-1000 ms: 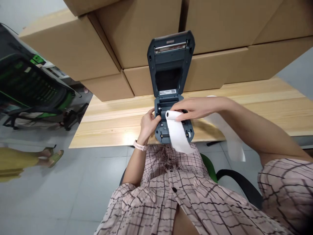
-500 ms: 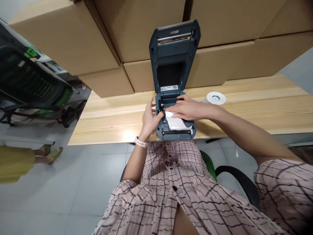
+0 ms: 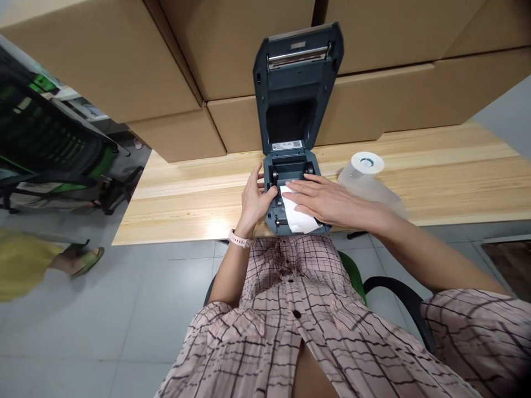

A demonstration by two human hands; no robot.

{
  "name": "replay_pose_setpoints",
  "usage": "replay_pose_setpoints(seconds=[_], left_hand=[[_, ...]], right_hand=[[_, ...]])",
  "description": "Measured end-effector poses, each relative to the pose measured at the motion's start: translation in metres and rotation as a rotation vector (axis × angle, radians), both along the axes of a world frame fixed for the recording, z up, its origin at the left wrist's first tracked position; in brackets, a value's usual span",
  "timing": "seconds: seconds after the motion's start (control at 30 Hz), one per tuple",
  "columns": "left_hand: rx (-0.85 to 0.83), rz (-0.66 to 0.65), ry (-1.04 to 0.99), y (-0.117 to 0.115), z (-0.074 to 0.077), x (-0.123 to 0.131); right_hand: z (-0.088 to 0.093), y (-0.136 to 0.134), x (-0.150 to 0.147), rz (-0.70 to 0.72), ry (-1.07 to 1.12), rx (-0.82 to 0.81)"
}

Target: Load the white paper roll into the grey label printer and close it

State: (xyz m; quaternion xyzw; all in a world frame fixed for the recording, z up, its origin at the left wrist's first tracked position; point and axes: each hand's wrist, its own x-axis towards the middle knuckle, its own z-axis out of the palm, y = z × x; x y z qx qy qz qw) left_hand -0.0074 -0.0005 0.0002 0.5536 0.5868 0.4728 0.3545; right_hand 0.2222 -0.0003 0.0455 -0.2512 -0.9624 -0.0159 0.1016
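A dark grey label printer (image 3: 267, 218) stands at the table's front edge with its lid (image 3: 301, 83) tipped up. My left hand (image 3: 256, 202) grips the left side of its base, thumb over the inner edge and fingers along the outside. A strip of white label paper (image 3: 298, 218) lies inside the base and reaches over the front roller. My right hand (image 3: 326, 202) rests flat on this paper, fingers stretched out to the left. It hides the right part of the base and some of the paper.
A roll of white labels (image 3: 367, 163) stands on the wooden table (image 3: 186, 204), right of the printer. Cardboard boxes (image 3: 166, 55) are stacked behind. An office chair (image 3: 50, 138) is at the left, and a person in a yellow garment (image 3: 20, 262) stands there.
My right hand has gone from pinching the paper to lying flat on it, slightly lower. The paper now spreads out over the front roller. My left hand has stayed in place.
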Motion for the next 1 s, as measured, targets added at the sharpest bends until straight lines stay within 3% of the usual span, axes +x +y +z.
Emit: replay_pose_setpoints(seconds=[0.13,0.33,0.6,0.8,1.0], left_hand=[[0.008,0.003,-0.024,-0.001,0.001,0.001],[0.040,-0.028,-0.052,-0.004,0.006,0.003],[0.046,-0.004,-0.024,-0.003,0.004,0.002],[0.022,0.001,-0.017,-0.002,0.006,0.003],[0.029,-0.004,0.006,-0.003,0.008,0.004]], right_hand=[[0.006,-0.015,-0.003,-0.010,0.053,-0.050],[0.001,-0.041,-0.005,-0.067,0.098,-0.151],[-0.010,-0.074,-0.025,-0.197,0.157,-0.034],[-0.015,-0.080,-0.028,-0.188,0.199,0.047],[-0.016,-0.079,-0.023,-0.167,0.291,-0.012]])
